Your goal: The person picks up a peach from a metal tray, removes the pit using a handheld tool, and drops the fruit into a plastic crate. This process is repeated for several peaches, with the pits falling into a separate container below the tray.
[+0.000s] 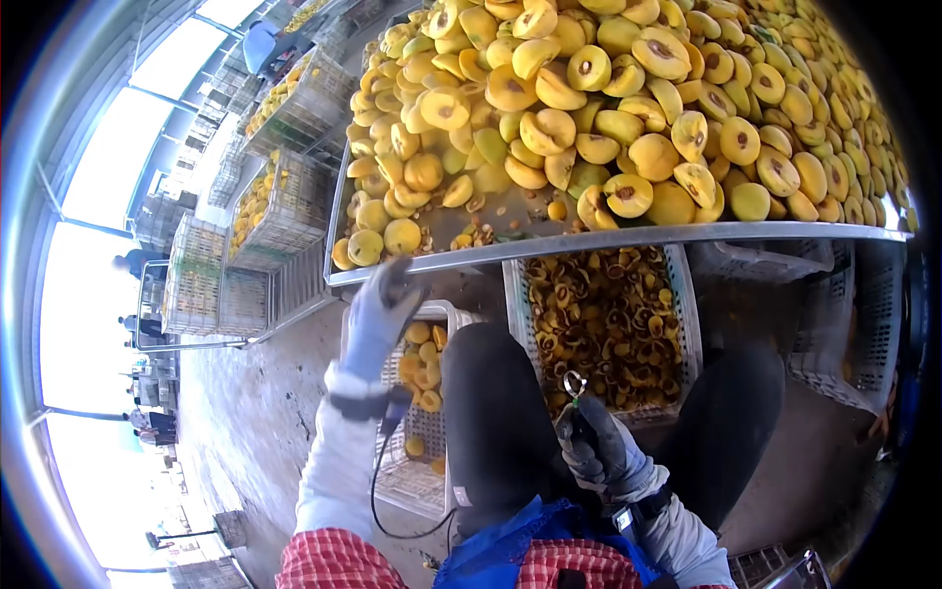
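My left hand (381, 306), in a light glove with dark fingertips, is raised over the near left edge of the metal-rimmed table (589, 240). Its fingers are somewhat blurred but look apart, and I see nothing between them. Low between my knees, my right hand (601, 450), in a dark-palmed glove, is closed round the handle of a small pitting tool with a metal loop (574, 384) pointing up. A large heap of halved yellow peaches (653, 157) covers the table, many showing brown centres.
Beneath the table edge stands a crate (691, 339) full of brownish peach scraps. Under my left arm, another crate (402, 491) holds several peach pieces. Stacked crates of fruit (280, 211) stand at left, with people (142, 263) farther off. More crates (849, 334) are at right.
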Motion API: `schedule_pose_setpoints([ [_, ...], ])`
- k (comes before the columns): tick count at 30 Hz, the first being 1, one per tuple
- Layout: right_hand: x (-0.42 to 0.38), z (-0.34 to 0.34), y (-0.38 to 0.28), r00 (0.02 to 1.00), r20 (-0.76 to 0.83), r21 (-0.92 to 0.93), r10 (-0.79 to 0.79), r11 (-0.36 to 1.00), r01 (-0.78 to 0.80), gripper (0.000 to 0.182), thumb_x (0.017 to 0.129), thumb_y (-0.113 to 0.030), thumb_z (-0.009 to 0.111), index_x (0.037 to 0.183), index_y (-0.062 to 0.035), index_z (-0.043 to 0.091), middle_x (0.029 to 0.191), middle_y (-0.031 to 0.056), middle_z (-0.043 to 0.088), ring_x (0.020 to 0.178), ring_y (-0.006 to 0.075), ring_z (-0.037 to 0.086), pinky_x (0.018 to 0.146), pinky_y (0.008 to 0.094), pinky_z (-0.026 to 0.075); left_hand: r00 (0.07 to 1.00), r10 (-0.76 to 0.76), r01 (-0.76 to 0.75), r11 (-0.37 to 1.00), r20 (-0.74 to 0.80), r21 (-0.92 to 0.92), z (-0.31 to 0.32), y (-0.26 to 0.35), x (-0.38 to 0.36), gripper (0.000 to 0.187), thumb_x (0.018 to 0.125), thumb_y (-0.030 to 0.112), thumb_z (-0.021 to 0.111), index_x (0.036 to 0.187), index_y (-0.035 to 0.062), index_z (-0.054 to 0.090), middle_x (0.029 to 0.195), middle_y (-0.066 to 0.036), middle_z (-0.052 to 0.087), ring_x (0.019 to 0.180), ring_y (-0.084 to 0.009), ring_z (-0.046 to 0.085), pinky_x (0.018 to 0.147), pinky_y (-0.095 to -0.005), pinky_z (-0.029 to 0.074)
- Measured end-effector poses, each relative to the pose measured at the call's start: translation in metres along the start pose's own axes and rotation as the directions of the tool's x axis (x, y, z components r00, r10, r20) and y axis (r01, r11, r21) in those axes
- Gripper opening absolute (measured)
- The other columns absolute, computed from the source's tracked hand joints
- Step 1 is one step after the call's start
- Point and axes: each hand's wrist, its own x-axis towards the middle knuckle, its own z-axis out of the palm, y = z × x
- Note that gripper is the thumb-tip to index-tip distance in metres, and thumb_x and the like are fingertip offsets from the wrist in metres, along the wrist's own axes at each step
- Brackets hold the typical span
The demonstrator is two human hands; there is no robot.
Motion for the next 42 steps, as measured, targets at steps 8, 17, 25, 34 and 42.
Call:
schedule_pose_setpoints([
  [8,0.013,0.005,-0.02,0.95,-0.284,-0.074,-0.127,0.991,0.11,0.043,0.094,-0.046,0.05,0.088,-0.0039,0.055,0.056,0.0015,0.045,0.038,0.008,0.035,0.035,0.021,0.027,0.979,-0.191,0.2,0.875,-0.066,0.44,0.029,-0.07,0.28,0.096,0.074,0.066,0.061,0.146,0.015,0.023,0.139,-0.03,0.035,0.128,-0.0433,0.037,0.103,-0.0459,0.035],
  [17,0.024,0.009,-0.022,0.954,-0.28,-0.125,-0.11,0.989,0.078,0.045,0.093,-0.049,0.049,0.089,-0.0044,0.056,0.054,0.0018,0.047,0.038,0.0101,0.039,0.035,0.022,0.03,0.939,0.011,-0.075,0.982,0.343,0.174,0.023,-0.072,0.238,0.06,0.08,0.046,0.067,0.119,0.0019,0.057,0.107,-0.014,0.064,0.102,-0.0244,0.059,0.088,-0.0334,0.045],
  [25,0.023,0.003,-0.02,0.882,-0.356,-0.184,-0.309,0.948,0.258,0.034,0.092,-0.039,0.057,0.093,-0.005,0.055,0.057,0.0005,0.049,0.038,0.0103,0.041,0.034,0.024,0.032,0.993,0.094,-0.077,0.975,-0.074,0.209,0.06,-0.013,0.152,0.052,0.081,0.035,0.071,0.117,0.0001,0.057,0.099,-0.01,0.066,0.089,-0.0156,0.062,0.08,-0.0302,0.048],
  [34,0.021,0.007,-0.031,0.423,0.252,-0.963,-0.87,-0.182,0.198,0.036,0.083,-0.011,0.066,0.116,-0.0062,0.054,0.079,0.0011,0.06,0.063,0.0081,0.058,0.058,0.0211,0.046,0.796,-0.07,0.524,0.575,0.601,-0.628,0.113,0.097,-0.06,0.042,0.098,0.028,0.048,0.127,-0.0012,0.049,0.113,-0.009,0.059,0.102,-0.0161,0.058,0.089,-0.0272,0.046],
  [42,-0.015,0.025,-0.029,0.879,-0.266,-0.267,-0.396,0.906,0.327,0.026,0.087,-0.025,0.066,0.101,-0.0036,0.058,0.076,-0.0013,0.058,0.058,0.0032,0.048,0.051,0.0151,0.035,0.908,-0.057,0.303,0.775,0.416,-0.555,0.12,0.114,-0.11,0.038,0.099,0.024,0.045,0.124,-0.0043,0.052,0.11,-0.008,0.063,0.099,-0.0122,0.055,0.088,-0.0253,0.043],
])
